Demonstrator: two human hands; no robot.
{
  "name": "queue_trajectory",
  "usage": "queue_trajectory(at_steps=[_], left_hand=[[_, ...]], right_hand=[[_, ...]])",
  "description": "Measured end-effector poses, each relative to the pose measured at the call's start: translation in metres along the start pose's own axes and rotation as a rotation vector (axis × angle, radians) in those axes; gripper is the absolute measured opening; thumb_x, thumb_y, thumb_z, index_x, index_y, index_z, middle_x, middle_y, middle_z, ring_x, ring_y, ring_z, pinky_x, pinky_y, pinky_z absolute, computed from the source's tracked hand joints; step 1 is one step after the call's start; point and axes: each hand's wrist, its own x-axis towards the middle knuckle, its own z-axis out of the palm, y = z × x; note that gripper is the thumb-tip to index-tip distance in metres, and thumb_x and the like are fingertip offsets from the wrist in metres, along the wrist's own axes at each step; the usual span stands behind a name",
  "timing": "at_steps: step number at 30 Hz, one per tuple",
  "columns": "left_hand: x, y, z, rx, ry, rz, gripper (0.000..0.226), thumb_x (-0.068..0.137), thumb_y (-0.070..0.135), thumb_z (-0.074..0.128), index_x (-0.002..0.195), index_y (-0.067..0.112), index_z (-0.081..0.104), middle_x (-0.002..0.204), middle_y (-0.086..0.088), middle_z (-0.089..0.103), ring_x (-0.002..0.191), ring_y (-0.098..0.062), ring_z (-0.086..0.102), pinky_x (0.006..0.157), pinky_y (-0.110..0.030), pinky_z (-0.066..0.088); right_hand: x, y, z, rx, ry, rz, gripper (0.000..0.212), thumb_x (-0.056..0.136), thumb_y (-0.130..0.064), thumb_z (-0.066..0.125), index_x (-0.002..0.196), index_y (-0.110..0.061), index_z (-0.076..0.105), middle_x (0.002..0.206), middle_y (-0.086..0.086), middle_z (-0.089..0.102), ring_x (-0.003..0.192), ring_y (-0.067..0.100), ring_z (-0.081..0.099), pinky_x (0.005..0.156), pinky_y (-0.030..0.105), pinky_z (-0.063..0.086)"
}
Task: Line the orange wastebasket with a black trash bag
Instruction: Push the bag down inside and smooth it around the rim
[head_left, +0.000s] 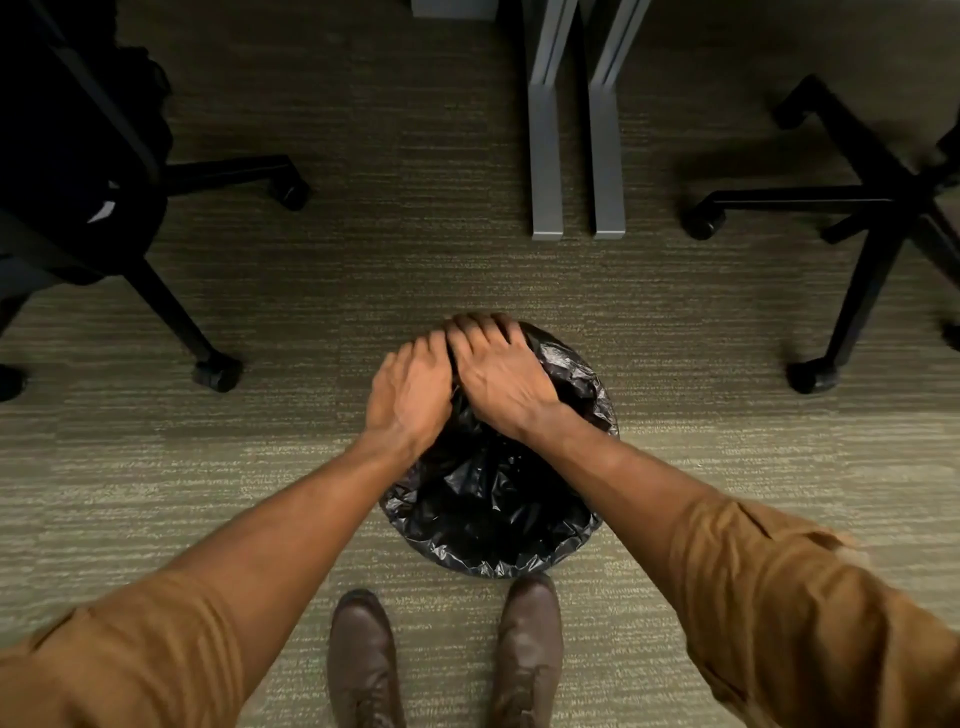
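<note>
While the black trash bag (493, 499) covers the round wastebasket standing on the carpet (260, 312) before the person's brown shoes (363, 660), left hand (410, 389) and right hand (501, 369) press fingers-down on its far rim, whether gripping plastic is unclear.

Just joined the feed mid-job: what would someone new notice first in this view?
First, the left hand and right hand, side by side, pressing on the far rim of the black trash bag, whose crinkled plastic hides the wastebasket at centre. Next, the brown shoes just below it on the carpet, with black chair bases at both sides and grey desk legs ahead.
</note>
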Motion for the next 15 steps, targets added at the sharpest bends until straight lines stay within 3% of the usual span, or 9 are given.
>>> queue_trajectory(at_steps=[4, 8, 10, 13, 15], left_hand=[[0.013, -0.012, 0.0, 0.019, -0.067, 0.008, 0.058, 0.095, 0.001, 0.062, 0.151, 0.004, 0.047, 0.131, -0.019, 0.072, 0.117, -0.041, 0.074, 0.092, -0.051, 0.06], [0.01, -0.025, 0.005, -0.045, -0.123, 0.043, 0.068, 0.095, -0.003, 0.06, 0.159, 0.006, 0.038, 0.129, -0.022, 0.07, 0.107, -0.044, 0.074, 0.089, -0.054, 0.06], [0.006, -0.03, 0.008, -0.076, -0.115, 0.039, 0.061, 0.098, -0.001, 0.056, 0.156, 0.007, 0.038, 0.125, -0.021, 0.07, 0.099, -0.043, 0.074, 0.085, -0.054, 0.059], [0.003, -0.037, 0.015, -0.118, -0.094, 0.035, 0.047, 0.103, 0.002, 0.052, 0.148, 0.008, 0.04, 0.115, -0.02, 0.071, 0.078, -0.034, 0.066, 0.078, -0.052, 0.061], [0.003, -0.04, 0.019, -0.135, -0.089, 0.039, 0.04, 0.106, 0.005, 0.05, 0.145, 0.009, 0.039, 0.114, -0.021, 0.071, 0.079, -0.038, 0.069, 0.074, -0.051, 0.06]], right_hand=[[0.02, 0.018, 0.005, -0.059, -0.093, 0.017, 0.05, 0.102, -0.017, 0.034, 0.15, -0.007, 0.048, 0.14, 0.02, 0.062, 0.129, 0.041, 0.059, 0.11, 0.053, 0.047], [0.011, 0.048, 0.013, 0.123, -0.123, 0.083, 0.046, 0.106, -0.019, 0.053, 0.151, -0.01, 0.046, 0.135, 0.019, 0.063, 0.122, 0.041, 0.063, 0.098, 0.054, 0.055], [0.001, 0.065, 0.016, 0.257, -0.138, 0.115, 0.045, 0.11, -0.028, 0.051, 0.151, -0.013, 0.042, 0.133, 0.019, 0.063, 0.115, 0.043, 0.067, 0.089, 0.056, 0.059], [-0.021, 0.094, 0.024, 0.363, -0.141, 0.168, 0.044, 0.112, -0.036, 0.051, 0.148, -0.013, 0.041, 0.126, 0.022, 0.068, 0.099, 0.048, 0.073, 0.077, 0.047, 0.056], [-0.039, 0.107, 0.03, 0.406, -0.123, 0.211, 0.048, 0.11, -0.041, 0.055, 0.145, -0.01, 0.045, 0.117, 0.026, 0.074, 0.095, 0.049, 0.074, 0.074, 0.044, 0.054]])
